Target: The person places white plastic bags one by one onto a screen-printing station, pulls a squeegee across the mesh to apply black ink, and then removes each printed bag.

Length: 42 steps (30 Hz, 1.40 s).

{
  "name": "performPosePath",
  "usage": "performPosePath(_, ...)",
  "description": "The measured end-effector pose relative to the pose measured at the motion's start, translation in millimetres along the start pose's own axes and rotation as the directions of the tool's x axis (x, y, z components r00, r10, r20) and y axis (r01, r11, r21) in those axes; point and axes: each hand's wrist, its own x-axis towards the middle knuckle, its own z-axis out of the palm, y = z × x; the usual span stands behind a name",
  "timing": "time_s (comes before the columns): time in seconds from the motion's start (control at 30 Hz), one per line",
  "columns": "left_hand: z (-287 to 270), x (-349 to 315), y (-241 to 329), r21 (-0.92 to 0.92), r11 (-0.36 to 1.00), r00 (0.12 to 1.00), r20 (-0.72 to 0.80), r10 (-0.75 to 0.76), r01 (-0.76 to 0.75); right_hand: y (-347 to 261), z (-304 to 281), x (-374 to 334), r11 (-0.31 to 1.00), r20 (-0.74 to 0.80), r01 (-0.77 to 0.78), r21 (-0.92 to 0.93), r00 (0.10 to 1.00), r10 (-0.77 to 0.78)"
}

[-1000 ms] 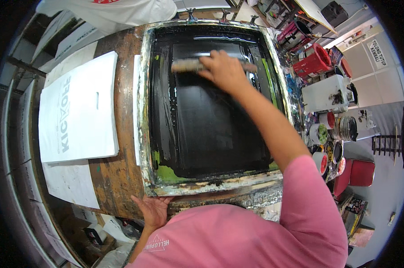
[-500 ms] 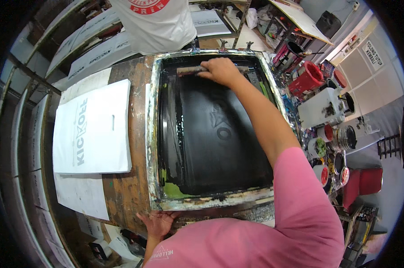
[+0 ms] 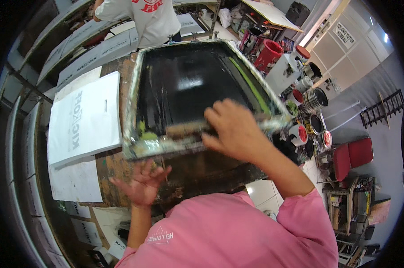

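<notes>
A pink short-sleeved shirt [image 3: 237,232] is worn, its fabric plain apart from a small white printed mark [image 3: 159,235] near the left shoulder. Both forearms are left bare below the sleeves. The left hand [image 3: 139,183] and right hand [image 3: 233,129] are ungloved, and no rings are seen.

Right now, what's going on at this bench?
A person in a pink shirt is screen printing. The right hand grips a squeegee at the near edge of the black, ink-covered screen frame, whose near end is tilted up. The left hand is open under that edge. White printed bags lie alongside; paint cans stand opposite.
</notes>
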Motion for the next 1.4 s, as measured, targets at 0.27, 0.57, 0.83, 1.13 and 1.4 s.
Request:
performPosePath(0.27,52.6,103.3,20.5,0.824,0.559,0.975,-0.045,0.216,-0.086,22.8,-73.8,84.6,0.962,-0.444,-0.037,-0.271,0.891,-0.091)
performPosePath(0.57,-22.9,69.8,-58.4,0.511,-0.800,0.939,-0.293,0.183,0.315,22.5,-118.5,139.2,0.994,-0.387,-0.107,-0.039,0.918,0.083)
performPosePath(0.83,34.1,165.0,-8.7,0.830,-0.509,0.932,-0.035,0.361,0.228,-15.7,-154.2,170.9,0.830,-0.212,-0.505,0.239,0.807,0.552)
performPosePath(1.13,-35.6,98.8,97.3,0.818,-0.371,0.764,-0.125,0.633,0.441,5.6,-148.4,163.0,0.959,-0.221,-0.235,0.156,0.938,0.266)
performPosePath(1.4,-137.9,24.9,293.2,0.591,-0.544,0.717,-0.086,0.692,0.595,24.5,-116.3,148.3,0.996,-0.397,-0.025,-0.091,0.918,-0.014)
